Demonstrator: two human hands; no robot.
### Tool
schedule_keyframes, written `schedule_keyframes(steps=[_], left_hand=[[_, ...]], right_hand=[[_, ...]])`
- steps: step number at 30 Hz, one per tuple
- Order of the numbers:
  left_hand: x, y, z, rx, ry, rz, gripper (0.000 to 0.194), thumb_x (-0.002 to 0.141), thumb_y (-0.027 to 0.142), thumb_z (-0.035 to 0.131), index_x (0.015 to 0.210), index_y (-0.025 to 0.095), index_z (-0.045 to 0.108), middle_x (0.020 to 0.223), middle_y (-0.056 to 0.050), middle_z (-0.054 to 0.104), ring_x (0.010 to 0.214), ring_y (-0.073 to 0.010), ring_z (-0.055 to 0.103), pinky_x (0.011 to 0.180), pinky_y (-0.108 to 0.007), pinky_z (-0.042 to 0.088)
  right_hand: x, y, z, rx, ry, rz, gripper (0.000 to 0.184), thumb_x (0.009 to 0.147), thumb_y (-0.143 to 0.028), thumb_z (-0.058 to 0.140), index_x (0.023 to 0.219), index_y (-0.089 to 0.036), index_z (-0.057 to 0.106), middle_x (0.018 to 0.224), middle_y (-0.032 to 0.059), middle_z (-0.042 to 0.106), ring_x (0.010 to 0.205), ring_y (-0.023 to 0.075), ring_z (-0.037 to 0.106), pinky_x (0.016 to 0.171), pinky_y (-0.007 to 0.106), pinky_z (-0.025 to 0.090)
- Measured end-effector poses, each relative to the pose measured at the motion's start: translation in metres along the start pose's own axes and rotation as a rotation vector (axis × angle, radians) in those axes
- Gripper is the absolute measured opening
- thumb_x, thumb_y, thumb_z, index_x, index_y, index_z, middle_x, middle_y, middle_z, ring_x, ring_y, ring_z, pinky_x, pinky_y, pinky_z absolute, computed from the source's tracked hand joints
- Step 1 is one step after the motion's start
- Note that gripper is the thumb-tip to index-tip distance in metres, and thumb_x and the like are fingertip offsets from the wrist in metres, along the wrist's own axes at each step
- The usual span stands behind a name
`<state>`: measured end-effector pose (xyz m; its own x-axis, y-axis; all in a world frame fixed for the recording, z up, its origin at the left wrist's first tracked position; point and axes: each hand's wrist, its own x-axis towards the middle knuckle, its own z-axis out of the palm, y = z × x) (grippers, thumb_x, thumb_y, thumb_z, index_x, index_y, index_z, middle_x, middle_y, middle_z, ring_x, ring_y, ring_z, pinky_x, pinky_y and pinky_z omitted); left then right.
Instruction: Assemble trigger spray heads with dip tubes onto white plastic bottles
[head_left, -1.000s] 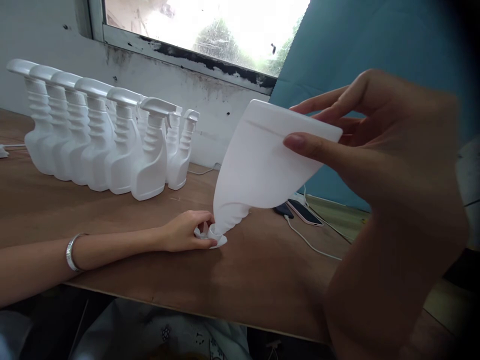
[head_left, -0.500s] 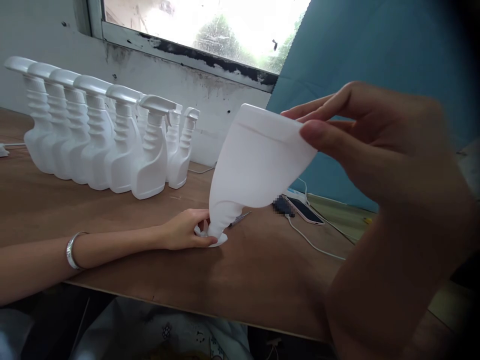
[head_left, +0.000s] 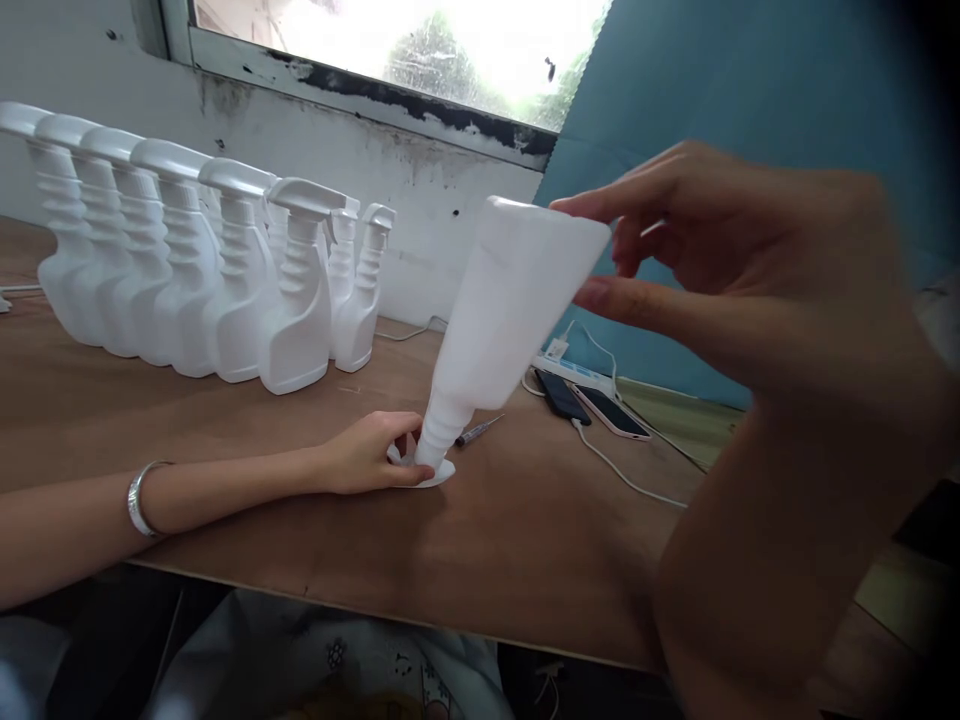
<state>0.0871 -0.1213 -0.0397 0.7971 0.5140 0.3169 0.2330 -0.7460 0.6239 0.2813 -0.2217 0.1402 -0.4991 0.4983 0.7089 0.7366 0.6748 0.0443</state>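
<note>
A white spray bottle [head_left: 517, 300] stands upside down and tilted, its base up to the right and its ribbed neck low. The neck meets a white spray head [head_left: 442, 473] that lies on the table. My left hand [head_left: 382, 452] rests on the tabletop with its fingers closed around the spray head. High at the right, my right hand [head_left: 697, 250] has thumb and fingers at the bottle's base, gripping its edge. Part of the spray head is hidden behind my left fingers and the neck.
Several white spray bottles [head_left: 296, 330] with heads on stand in a row at the left. A screwdriver [head_left: 476, 432] lies behind the neck. Two phones [head_left: 562, 398] with cables lie near a power strip [head_left: 577, 373] at the right, before a blue cloth [head_left: 690, 90].
The bottle has turned about its neck, now showing a narrower side. My right fingers have shifted along its base. My left hand holds its place on the spray head.
</note>
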Motion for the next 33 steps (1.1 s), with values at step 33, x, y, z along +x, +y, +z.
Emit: schedule_keyframes(steps=[33], left_hand=[[0.0,-0.001,0.0,0.018,-0.012,0.032,0.028,0.073,0.039,0.059,0.089,0.016,0.056,0.073,0.001,0.055,0.064,-0.011,0.048,0.057,-0.02,0.037]], right_hand=[[0.001,0.009,0.001,0.222,-0.05,-0.006,0.041,0.068,-0.022,0.07,0.107,-0.03,0.061,0.102,-0.0032,0.061,0.096,0.0191,0.058,0.08,0.039,0.052]])
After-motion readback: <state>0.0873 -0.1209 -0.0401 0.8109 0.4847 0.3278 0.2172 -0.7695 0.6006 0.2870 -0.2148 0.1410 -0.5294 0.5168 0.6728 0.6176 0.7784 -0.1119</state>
